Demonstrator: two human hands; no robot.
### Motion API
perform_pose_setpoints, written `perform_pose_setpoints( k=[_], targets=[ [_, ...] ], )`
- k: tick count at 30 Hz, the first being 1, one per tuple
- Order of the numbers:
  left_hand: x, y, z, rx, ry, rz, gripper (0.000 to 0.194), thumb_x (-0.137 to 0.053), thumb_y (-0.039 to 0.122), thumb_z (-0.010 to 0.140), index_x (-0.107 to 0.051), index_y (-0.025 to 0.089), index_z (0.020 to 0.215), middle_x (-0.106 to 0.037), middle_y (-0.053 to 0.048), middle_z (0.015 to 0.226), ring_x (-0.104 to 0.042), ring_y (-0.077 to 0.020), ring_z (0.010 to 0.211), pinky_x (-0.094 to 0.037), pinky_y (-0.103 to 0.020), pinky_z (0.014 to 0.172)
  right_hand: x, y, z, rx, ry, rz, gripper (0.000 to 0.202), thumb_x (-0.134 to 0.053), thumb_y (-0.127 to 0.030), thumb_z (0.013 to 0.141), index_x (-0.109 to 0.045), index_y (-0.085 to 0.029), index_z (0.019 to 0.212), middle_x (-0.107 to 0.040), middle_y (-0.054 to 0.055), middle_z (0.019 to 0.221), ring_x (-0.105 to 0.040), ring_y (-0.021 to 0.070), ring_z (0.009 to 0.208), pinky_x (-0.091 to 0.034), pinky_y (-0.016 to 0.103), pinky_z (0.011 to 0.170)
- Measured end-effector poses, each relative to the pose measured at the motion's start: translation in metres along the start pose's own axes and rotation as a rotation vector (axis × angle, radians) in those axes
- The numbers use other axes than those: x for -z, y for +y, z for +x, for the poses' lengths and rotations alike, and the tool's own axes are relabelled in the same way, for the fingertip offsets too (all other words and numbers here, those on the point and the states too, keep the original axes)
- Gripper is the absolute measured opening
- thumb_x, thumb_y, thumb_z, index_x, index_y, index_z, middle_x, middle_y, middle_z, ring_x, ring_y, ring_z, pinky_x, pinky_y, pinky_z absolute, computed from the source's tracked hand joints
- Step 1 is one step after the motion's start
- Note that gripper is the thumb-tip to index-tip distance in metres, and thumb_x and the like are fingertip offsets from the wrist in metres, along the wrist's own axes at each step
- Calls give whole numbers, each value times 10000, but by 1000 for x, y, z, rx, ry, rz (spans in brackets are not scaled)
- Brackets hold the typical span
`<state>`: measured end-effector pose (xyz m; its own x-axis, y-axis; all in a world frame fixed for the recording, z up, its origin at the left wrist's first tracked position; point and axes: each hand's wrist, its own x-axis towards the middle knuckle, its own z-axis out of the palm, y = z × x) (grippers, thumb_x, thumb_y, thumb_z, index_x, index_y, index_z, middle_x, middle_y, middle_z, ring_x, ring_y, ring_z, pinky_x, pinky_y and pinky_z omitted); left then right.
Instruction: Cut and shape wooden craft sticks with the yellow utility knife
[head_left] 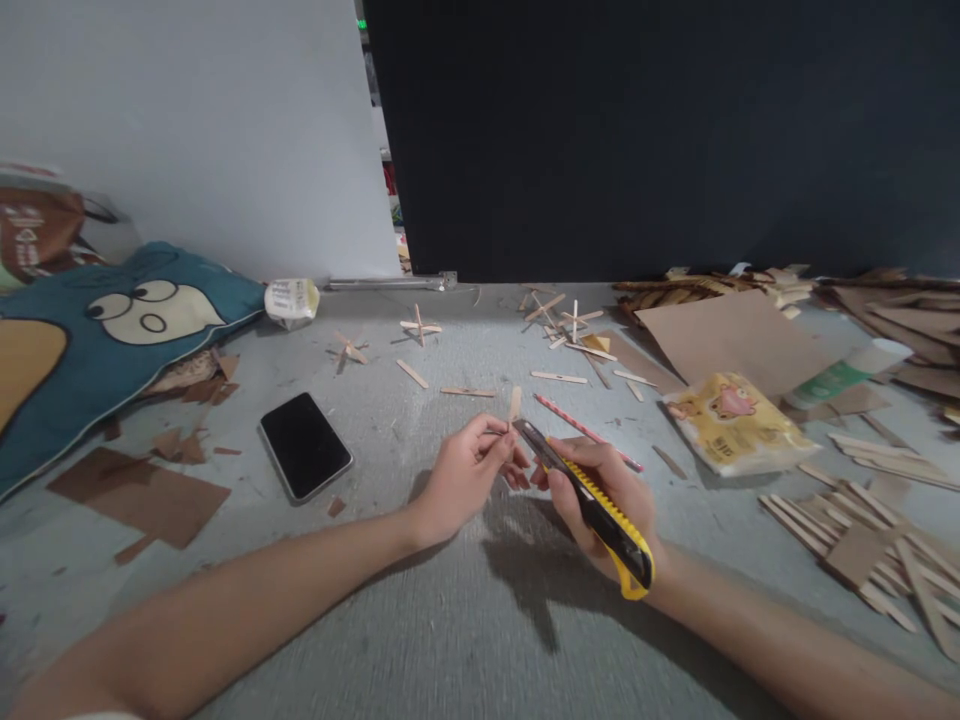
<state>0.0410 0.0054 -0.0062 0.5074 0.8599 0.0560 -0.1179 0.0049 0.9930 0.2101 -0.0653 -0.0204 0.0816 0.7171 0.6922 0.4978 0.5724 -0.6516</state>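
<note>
My left hand is closed, pinching a small wooden craft stick that stands up from between thumb and fingers. Wrapped in my right hand is a yellow and black utility knife, its tip pointing up and left beside the stick. Whether the blade touches the stick, I cannot tell. Just beyond my hands lie a red-and-white pencil and loose craft sticks. Farther back, crossed-stick pieces rest on the grey surface.
A phone and brown cardboard scraps lie to the left, near a blue cushion. On the right are a yellow tissue pack, a green-and-white tube, a cardboard sheet and a stick pile. Dark panel behind.
</note>
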Motion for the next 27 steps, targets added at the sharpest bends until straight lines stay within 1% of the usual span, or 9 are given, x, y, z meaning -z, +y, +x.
perform_pose_setpoints(
  k=[5, 9, 12, 17, 20, 24, 27],
  targets=[
    [1, -2, 0, -8, 23, 7, 438, -702, 604, 919, -573, 185, 913, -726, -35, 801, -682, -138, 630, -578, -289, 649, 0, 1, 0, -1, -19, -35, 185, -619, -236, 982, -588, -276, 1160, -757, 54, 920, -759, 212, 723, -633, 355, 655],
    [0, 0, -1, 7, 23, 22, 430, -719, 584, 911, -569, 181, 903, -734, -49, 826, -678, -133, 626, -582, -294, 656, 1, 0, 1, -8, -31, -16, 170, -616, -241, 986, -590, -276, 1150, -759, 54, 917, -767, 217, 737, -642, 359, 668],
    [-1, 0, -2, -5, 38, 71, 410, -705, 569, 923, -572, 183, 893, -736, -54, 827, -679, -137, 628, -586, -298, 647, 1, -2, 1, -18, -23, -13, 158, -624, -247, 985, -593, -265, 1138, -761, 53, 911, -770, 210, 719, -634, 341, 647],
    [0, -3, -2, -36, 85, 184, 329, -666, 492, 961, -601, 186, 861, -736, -45, 796, -693, -148, 637, -578, -289, 631, 0, -4, 0, -47, -47, -47, 146, -611, -236, 981, -579, -238, 1123, -761, 34, 882, -764, 179, 683, -614, 299, 624],
    [1, -4, -1, -35, 103, 216, 317, -655, 480, 964, -615, 187, 849, -729, -39, 767, -693, -152, 632, -560, -279, 608, -1, -4, -2, -63, -32, -37, 144, -614, -254, 984, -579, -230, 1122, -741, 20, 832, -748, 168, 650, -607, 290, 602],
    [1, -4, 0, -40, 130, 222, 319, -661, 489, 956, -612, 194, 846, -722, -29, 752, -692, -154, 620, -561, -279, 601, -3, -2, -4, -107, -1, 2, 139, -625, -281, 992, -592, -232, 1118, -749, 47, 855, -752, 182, 658, -622, 309, 603],
    [1, -4, 0, -39, 126, 232, 320, -651, 487, 962, -608, 194, 841, -718, -29, 732, -699, -161, 629, -553, -281, 607, -3, 0, -5, -114, -5, -9, 140, -626, -272, 985, -594, -230, 1115, -749, 34, 855, -751, 177, 650, -618, 303, 606]
  ],
)
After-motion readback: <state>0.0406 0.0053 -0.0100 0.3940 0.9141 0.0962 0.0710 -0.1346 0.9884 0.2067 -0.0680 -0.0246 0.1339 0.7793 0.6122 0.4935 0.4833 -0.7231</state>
